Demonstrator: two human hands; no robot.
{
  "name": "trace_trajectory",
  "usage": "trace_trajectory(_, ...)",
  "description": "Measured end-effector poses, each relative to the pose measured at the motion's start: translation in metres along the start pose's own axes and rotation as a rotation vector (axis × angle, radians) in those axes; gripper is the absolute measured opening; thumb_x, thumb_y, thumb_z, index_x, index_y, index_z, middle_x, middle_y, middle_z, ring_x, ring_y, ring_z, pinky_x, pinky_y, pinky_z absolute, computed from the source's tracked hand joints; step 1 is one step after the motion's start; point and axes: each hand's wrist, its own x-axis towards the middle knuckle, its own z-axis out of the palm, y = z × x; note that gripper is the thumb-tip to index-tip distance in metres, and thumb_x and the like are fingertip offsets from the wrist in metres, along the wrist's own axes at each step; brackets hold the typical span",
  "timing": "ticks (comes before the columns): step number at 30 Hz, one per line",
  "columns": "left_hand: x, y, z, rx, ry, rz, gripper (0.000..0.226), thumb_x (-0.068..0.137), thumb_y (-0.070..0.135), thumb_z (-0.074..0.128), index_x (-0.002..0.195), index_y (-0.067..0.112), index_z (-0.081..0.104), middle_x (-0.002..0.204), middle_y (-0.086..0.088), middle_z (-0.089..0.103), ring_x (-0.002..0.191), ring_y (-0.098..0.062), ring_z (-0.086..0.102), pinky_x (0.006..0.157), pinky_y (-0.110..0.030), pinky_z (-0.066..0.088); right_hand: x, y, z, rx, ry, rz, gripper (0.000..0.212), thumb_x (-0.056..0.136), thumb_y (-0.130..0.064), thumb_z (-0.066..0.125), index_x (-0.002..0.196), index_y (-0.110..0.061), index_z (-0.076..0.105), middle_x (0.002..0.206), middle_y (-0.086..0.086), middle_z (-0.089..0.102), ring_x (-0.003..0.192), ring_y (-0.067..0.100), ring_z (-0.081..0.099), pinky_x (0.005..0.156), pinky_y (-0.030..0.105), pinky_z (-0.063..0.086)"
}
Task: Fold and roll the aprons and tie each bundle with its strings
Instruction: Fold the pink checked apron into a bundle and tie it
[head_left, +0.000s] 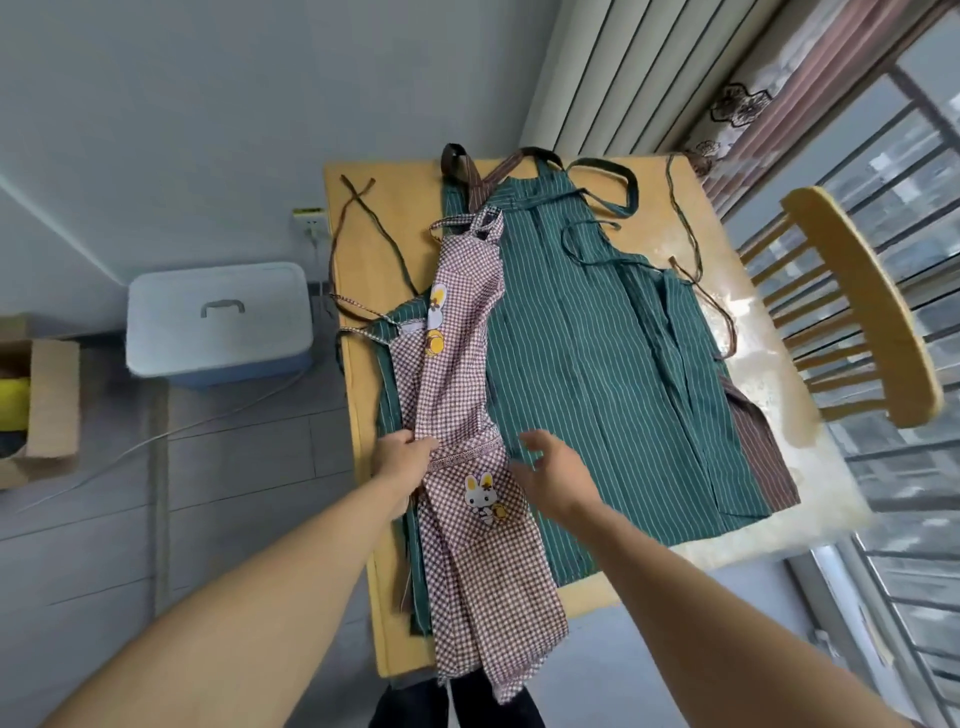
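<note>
Between the hands: checked apron (462, 395), brown-and-white gingham with rabbit patches, bunched lengthwise and draped over the near table edge.
Left hand (402, 454): fingers curled, pinching a gather of the checked apron at its left side, right by the lace-trimmed waistband.
Right hand (553, 470): fingers spread and relaxed, holding nothing, hovering just right of the checked cloth above the green stripes; touching or not, cannot tell.
Under both hands: green striped apron (597, 353), laid flat and wide, reaching far beyond the fingertips to the table's far edge.
Beyond the right hand: a brown striped apron (761, 447) peeking out from under the green one's right side.
Far from the left hand: loose apron strings (358, 208) crossing on bare wood, off past the checked bib.
Beneath everything: wooden table (769, 322), glossy on its right part.
Right of the right hand: wooden chair (862, 301), pulled close to the table.
Left of the left hand: lidded plastic storage box (218, 319) on the floor; further left a cardboard box (49, 400).
</note>
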Motion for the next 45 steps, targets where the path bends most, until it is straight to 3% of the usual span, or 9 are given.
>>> trace_trajectory(4,0.011,0.014,-0.008,-0.024,-0.076,-0.038,0.022,0.075,0.020,0.064,0.092,0.007,0.063,0.106,-0.014,0.074,0.102,-0.035,0.070,0.096,-0.054,0.055,0.021,-0.012,0.000,0.193,-0.058,0.077,0.057,0.099,-0.039,0.062,0.149,-0.016,0.045,0.138,0.002,0.061,0.115,0.019,0.065,0.090,0.026,0.055)
trace_trajectory(11,0.032,0.071,0.000,-0.189,-0.182,0.005,0.027,0.091,0.009,0.071,0.115,0.017,0.061,0.121,-0.007,0.069,0.105,-0.026,0.067,0.096,-0.043,0.054,0.077,-0.028,-0.017,0.599,0.013,0.277,0.059,0.099,-0.035,0.064,0.150,-0.015,0.044,0.105,0.005,0.070,0.106,0.029,0.069,0.092,0.049,0.059)
trace_trajectory(16,0.050,0.101,0.010,-0.199,-0.106,0.069,0.048,0.090,0.016,0.072,0.135,0.012,0.054,0.116,-0.006,0.070,0.102,-0.027,0.069,0.092,-0.046,0.057,0.123,-0.052,-0.037,0.749,-0.071,0.265,0.062,0.099,-0.032,0.065,0.153,-0.016,0.039,0.121,0.001,0.060,0.109,0.023,0.064,0.095,0.043,0.058)
trace_trajectory(21,0.072,0.130,0.022,-0.194,-0.099,0.028,0.033,0.088,0.026,0.075,0.117,0.011,0.070,0.105,-0.008,0.078,0.092,-0.028,0.076,0.088,-0.046,0.060,0.172,-0.080,-0.059,0.846,-0.147,0.266,0.068,0.097,-0.033,0.068,0.155,-0.015,0.036,0.128,0.002,0.058,0.118,0.024,0.058,0.099,0.042,0.056)
trace_trajectory(28,0.096,0.168,0.031,-0.237,-0.109,0.073,0.056,0.072,0.051,0.083,0.116,0.017,0.073,0.109,-0.001,0.078,0.103,-0.025,0.073,0.099,-0.047,0.054,0.240,-0.117,-0.084,0.888,-0.186,0.275,0.014,0.093,-0.014,0.071,0.105,-0.015,0.064,0.111,0.003,0.068,0.100,0.019,0.064,0.090,0.033,0.056)
trace_trajectory(34,0.105,0.201,0.021,-0.403,-0.128,0.030,0.037,0.087,0.035,0.076,0.116,0.014,0.069,0.113,-0.008,0.076,0.102,-0.027,0.073,0.091,-0.044,0.057,0.260,-0.159,-0.093,0.828,-0.348,0.026,0.050,0.075,0.010,0.041,0.109,-0.008,0.074,0.117,0.012,0.072,0.114,0.030,0.064,0.101,0.044,0.052)
trace_trajectory(39,0.115,0.215,0.000,-0.400,0.223,0.141,0.017,0.094,0.016,0.070,0.110,0.010,0.069,0.112,-0.008,0.074,0.096,-0.026,0.072,0.081,-0.041,0.060,0.258,-0.178,-0.095,0.586,-0.266,-0.143,0.045,0.096,0.000,0.056,0.139,-0.014,0.057,0.132,0.006,0.065,0.118,0.024,0.062,0.102,0.038,0.052)
trace_trajectory(43,0.114,0.205,-0.018,-0.139,0.637,0.188,0.069,0.092,0.017,0.071,0.151,0.014,0.037,0.141,-0.006,0.057,0.127,-0.025,0.056,0.106,-0.036,0.047,0.250,-0.159,-0.076,0.307,-0.118,-0.153,0.077,0.094,-0.020,0.071,0.158,-0.018,0.028,0.155,0.006,0.043,0.135,0.027,0.051,0.109,0.038,0.045)
trace_trajectory(45,0.103,0.193,-0.022,-0.114,0.722,0.231,0.065,0.088,0.015,0.074,0.145,0.012,0.043,0.134,-0.007,0.061,0.122,-0.024,0.058,0.095,-0.026,0.046,0.239,-0.139,-0.067,0.324,-0.083,-0.105,0.082,0.093,-0.028,0.073,0.159,-0.021,0.025,0.158,0.007,0.037,0.138,0.028,0.048,0.108,0.038,0.045)
